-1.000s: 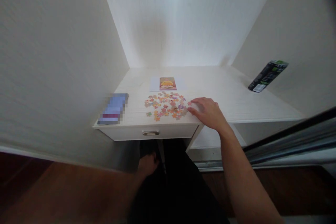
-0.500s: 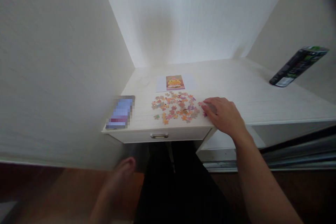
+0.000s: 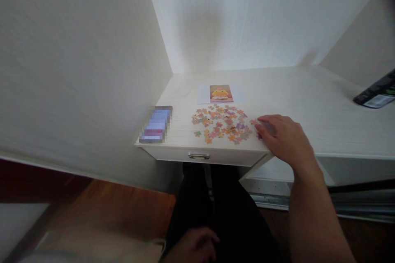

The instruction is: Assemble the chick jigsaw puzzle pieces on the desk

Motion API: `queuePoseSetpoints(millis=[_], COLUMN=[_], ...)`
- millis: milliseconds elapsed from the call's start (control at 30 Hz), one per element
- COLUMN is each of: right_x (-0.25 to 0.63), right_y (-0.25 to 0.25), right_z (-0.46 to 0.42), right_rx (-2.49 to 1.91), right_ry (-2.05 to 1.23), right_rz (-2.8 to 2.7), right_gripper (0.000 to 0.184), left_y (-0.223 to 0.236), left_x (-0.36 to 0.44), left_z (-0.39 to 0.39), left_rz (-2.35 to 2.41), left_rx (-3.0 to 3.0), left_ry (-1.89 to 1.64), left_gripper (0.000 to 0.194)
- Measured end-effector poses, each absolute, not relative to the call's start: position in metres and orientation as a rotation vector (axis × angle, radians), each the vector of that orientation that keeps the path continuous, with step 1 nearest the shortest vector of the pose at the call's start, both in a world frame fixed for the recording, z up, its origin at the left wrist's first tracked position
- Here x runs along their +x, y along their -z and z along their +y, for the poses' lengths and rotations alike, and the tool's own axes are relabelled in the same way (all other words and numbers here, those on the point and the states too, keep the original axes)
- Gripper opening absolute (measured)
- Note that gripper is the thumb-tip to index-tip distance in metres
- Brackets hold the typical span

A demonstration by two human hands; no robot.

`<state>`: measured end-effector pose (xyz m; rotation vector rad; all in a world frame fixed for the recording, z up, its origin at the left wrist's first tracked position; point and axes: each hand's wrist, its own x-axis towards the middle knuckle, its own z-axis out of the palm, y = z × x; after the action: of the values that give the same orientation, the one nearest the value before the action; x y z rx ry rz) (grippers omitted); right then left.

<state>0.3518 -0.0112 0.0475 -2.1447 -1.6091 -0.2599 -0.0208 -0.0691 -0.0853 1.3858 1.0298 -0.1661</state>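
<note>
Loose jigsaw puzzle pieces point(image 3: 220, 124) in orange, pink, purple and grey lie spread over the white desktop point(image 3: 182, 127). My right hand point(image 3: 282, 135) rests at the right edge of this spread, thumb and fingers bent with a gap between them. A pink piece point(image 3: 253, 121) lies at its fingertips and a purple piece point(image 3: 259, 135) by the thumb; neither appears gripped. Low over my lap, my left hand point(image 3: 197, 246) is dim and partly cut off by the frame, its fingers loosely bent with nothing visible in them. Behind the pieces lies a picture card point(image 3: 221, 93) with a yellow cartoon figure.
A phone point(image 3: 156, 125), blurred out, lies at the desk's left front corner beside the side wall point(image 3: 123, 70). A dark can-like container point(image 3: 378, 92) stands at the right. Below the front edge is a drawer with a metal handle point(image 3: 199, 156).
The view has turned left, so the desk sits farther right. My left hand has swung from the left side in to my lap. My right hand stays beside the same pieces.
</note>
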Motion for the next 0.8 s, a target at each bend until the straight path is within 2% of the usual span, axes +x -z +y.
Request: queuePoseSetpoints(millis=[167,300,433,800], right_x=[0.355,0.358,0.361,0.358], right_y=[-0.043,-0.042,-0.04,-0.041], right_z=[-0.012,-0.012,-0.011,-0.012], right_rx=[-2.096,-2.063,-2.059,-2.063], right_ry=[0.253,0.241,0.211,0.232], right_rz=[-1.656,-1.698,-1.719,-1.687], right_gripper=[0.039,0.039,0.038,0.044], left_y=[0.165,0.215,0.233,0.249], left_x=[0.072,0.104,0.1,0.081], left_z=[-0.03,0.014,0.027,0.023], left_rz=[1.05,1.25,1.305,1.214], left_rx=[1.7,1.784,1.75,1.33], left_ry=[0.164,0.189,0.173,-0.092], left_gripper=[0.014,0.027,0.028,0.029])
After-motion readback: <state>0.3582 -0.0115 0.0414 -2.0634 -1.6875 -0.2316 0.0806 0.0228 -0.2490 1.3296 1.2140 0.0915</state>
